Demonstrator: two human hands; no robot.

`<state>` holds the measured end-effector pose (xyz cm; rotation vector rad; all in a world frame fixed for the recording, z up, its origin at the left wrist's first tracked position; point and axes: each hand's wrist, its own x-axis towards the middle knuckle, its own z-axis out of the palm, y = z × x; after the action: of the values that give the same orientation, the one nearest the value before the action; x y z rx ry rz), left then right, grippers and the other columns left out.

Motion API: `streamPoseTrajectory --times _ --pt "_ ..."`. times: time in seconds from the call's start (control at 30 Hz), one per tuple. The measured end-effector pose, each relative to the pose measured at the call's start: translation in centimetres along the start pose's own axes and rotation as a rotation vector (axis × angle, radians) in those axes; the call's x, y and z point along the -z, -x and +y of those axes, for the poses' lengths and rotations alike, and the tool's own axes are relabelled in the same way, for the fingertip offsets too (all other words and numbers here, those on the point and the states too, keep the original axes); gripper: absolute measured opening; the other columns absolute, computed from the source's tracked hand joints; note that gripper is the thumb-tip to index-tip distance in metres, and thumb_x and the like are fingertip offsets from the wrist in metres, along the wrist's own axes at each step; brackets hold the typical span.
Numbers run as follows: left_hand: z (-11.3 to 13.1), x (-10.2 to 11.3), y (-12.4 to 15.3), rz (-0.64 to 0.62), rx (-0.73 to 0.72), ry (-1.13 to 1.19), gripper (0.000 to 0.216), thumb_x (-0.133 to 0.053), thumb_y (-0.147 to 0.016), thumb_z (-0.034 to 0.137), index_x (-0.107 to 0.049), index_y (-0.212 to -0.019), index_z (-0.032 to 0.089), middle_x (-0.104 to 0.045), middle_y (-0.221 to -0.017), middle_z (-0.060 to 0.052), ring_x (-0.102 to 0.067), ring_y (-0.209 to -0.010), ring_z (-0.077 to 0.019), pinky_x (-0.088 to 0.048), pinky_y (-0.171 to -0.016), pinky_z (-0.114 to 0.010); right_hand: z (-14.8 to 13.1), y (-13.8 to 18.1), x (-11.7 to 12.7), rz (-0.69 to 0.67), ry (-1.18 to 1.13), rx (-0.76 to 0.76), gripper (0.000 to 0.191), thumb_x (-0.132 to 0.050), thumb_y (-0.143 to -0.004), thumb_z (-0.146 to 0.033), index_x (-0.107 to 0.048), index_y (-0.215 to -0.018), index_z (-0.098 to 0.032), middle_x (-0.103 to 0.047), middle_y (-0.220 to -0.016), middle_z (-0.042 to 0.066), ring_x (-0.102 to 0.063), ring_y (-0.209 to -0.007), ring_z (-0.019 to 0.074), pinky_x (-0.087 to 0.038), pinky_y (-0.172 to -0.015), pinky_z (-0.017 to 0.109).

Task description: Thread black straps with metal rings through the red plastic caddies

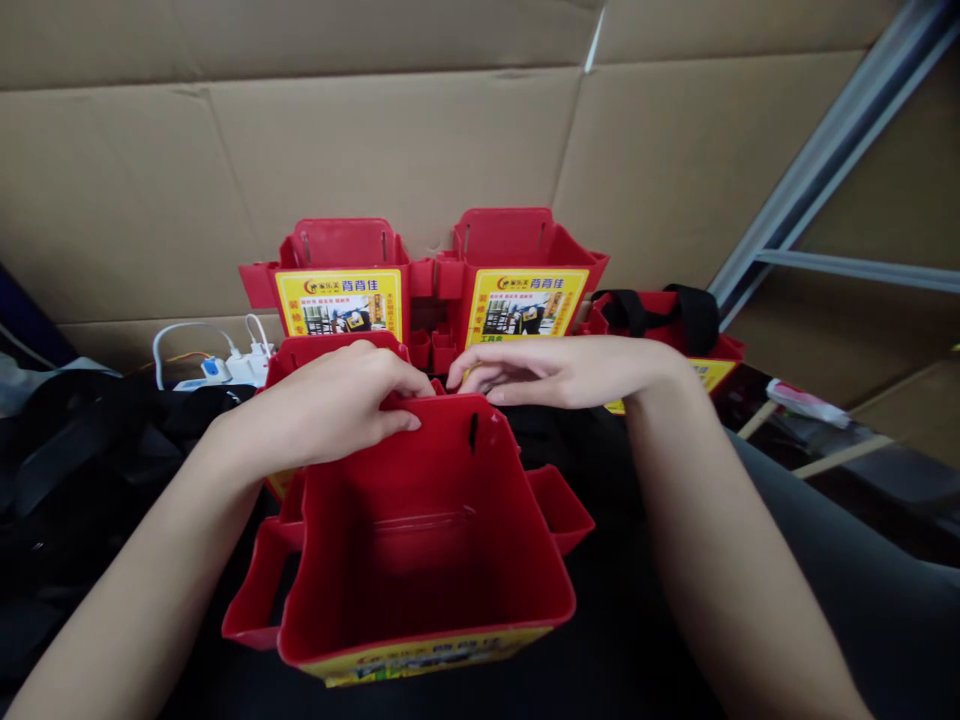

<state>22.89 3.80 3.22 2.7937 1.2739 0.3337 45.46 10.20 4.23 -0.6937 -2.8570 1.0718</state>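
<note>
Between the forearms, close below the camera, a red bin point(420, 540) is held. It is made of glossy plastic, open on top and empty, with a yellow label point(427, 660) on its near face and a small side pocket point(559, 505). Its far rim is pinched by the curled fingers of the left hand point(337, 405). The fingers of the right hand point(555, 370) are pressed together at that rim; a grip cannot be told.

Strapped bin point(701, 318) partly behind right hand point(570, 372), labels point(339, 300) unreadable
</note>
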Motion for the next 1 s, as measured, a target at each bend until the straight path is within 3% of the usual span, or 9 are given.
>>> streamPoseTrajectory --times 0.23,0.37,0.5,0.7,0.87,1.0 --pt "0.1 0.0 0.1 0.009 0.023 -0.052 0.012 -0.053 -0.078 0.021 -0.065 -0.08 0.02 -0.064 -0.069 0.002 -0.051 -0.06 -0.0108 -0.032 -0.055 -0.023 -1.6 0.3 -0.8 0.002 -0.007 -0.022 0.039 -0.055 -0.079 -0.019 -0.044 -0.116 -0.019 -0.057 -0.108 0.005 -0.057 -0.092 0.0126 -0.047 -0.073 0.021" --pt "0.3 -0.1 0.0 0.016 0.044 -0.076 0.015 -0.053 -0.078 0.02 -0.066 -0.085 0.022 -0.065 -0.072 0.002 -0.053 -0.063 -0.0122 -0.034 -0.056 -0.023 -2.6 -0.1 -1.4 0.154 0.242 0.015 0.035 -0.052 -0.076 -0.008 -0.05 -0.108 -0.021 -0.058 -0.101 0.002 -0.055 -0.082 0.0108 -0.045 -0.067 0.02" --pt "0.2 -0.1 0.1 -0.007 0.029 -0.054 0.017 -0.052 -0.078 0.02 -0.067 -0.087 0.024 -0.066 -0.072 0.002 -0.055 -0.064 -0.0127 -0.034 -0.056 -0.023 -3.4 -0.2 -2.1 0.158 0.43 0.042 0.031 -0.052 -0.074 -0.004 -0.061 -0.097 -0.022 -0.063 -0.093 -0.001 -0.057 -0.08 0.0115 -0.043 -0.067 0.02" --pt "0.1 -0.1 -0.1 -0.002 0.017 -0.024 0.022 -0.052 -0.079 0.021 -0.067 -0.093 0.026 -0.066 -0.074 0.002 -0.055 -0.064 -0.0121 -0.035 -0.057 -0.023 -3.1 -0.7 -2.9 0.202 0.558 -0.064 0.025 -0.051 -0.075 -0.006 -0.068 -0.084 -0.021 -0.065 -0.083 0.002 -0.058 -0.075 0.0136 -0.043 -0.067 0.023" --pt "0.2 0.0 0.1 0.006 0.014 -0.016 0.021 -0.052 -0.079 0.019 -0.068 -0.091 0.024 -0.066 -0.073 0.002 -0.055 -0.062 -0.0118 -0.035 -0.056 -0.023 -3.6 -0.4 -2.8 0.276 0.665 0.079 0.02 -0.051 -0.076 -0.008 -0.066 -0.075 -0.02 -0.06 -0.098 0.002 -0.055 -0.083 0.014 -0.042 -0.07 0.025" --pt "0.3 0.3 0.4 0.02 0.027 -0.048 0.019 -0.053 -0.077 0.019 -0.067 -0.089 0.026 -0.065 -0.07 0.002 -0.055 -0.063 -0.0126 -0.035 -0.055 -0.023 -4.3 -0.2 -2.9 0.331 0.731 0.146 0.021 -0.05 -0.077 -0.008 -0.066 -0.077 -0.021 -0.06 -0.092 0.002 -0.055 -0.084 0.0146 -0.042 -0.07 0.025"
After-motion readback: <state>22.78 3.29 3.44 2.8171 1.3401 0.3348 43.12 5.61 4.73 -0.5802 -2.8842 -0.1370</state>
